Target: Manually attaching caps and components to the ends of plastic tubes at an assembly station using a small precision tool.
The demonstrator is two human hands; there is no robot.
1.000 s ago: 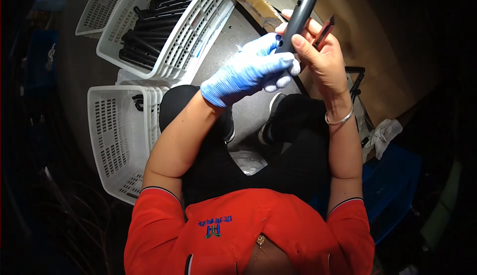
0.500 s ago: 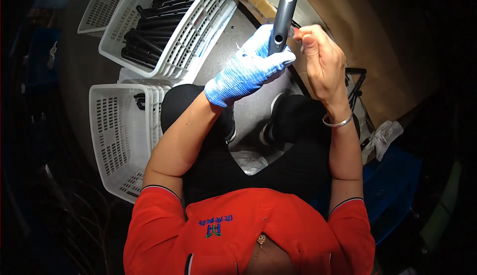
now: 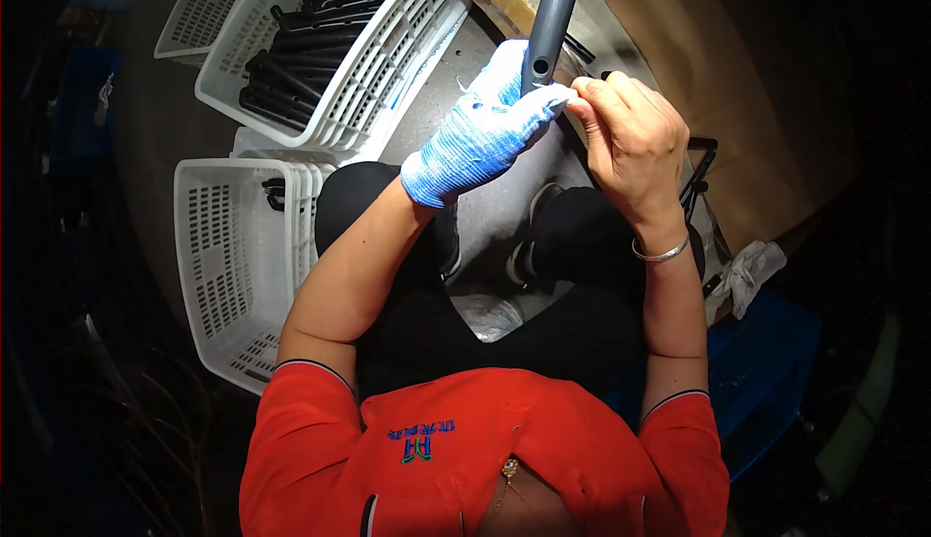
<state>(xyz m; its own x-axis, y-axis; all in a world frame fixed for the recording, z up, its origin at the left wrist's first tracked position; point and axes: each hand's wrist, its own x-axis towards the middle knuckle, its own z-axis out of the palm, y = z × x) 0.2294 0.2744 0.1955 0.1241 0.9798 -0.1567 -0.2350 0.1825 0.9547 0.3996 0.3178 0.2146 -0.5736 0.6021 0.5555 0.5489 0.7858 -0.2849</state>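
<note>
My left hand (image 3: 472, 139) wears a blue knit glove and is closed around the lower end of a dark grey metal tube (image 3: 555, 21). Two round holes show in the tube's face, and its upper end runs out of the picture at the top. My right hand (image 3: 637, 144) is bare, with a silver bangle at the wrist. Its thumb and forefinger pinch together right at the gloved thumb tip, beside the tube's lower end. What lies between those fingers is hidden or too small to make out.
A white slotted basket (image 3: 364, 81) full of black tubes (image 3: 301, 62) stands at the far left. Nearer is another white basket (image 3: 228, 275). Brown cardboard (image 3: 718, 81) lies at the right, with black bent parts (image 3: 700, 163) and crumpled plastic (image 3: 749, 273) beside it. A blue crate (image 3: 766, 372) sits lower right.
My right hand has come down slightly and turned, its fingertips now at the gloved thumb. The small red piece seen in its fingers before is no longer visible. The tube has shifted slightly.
</note>
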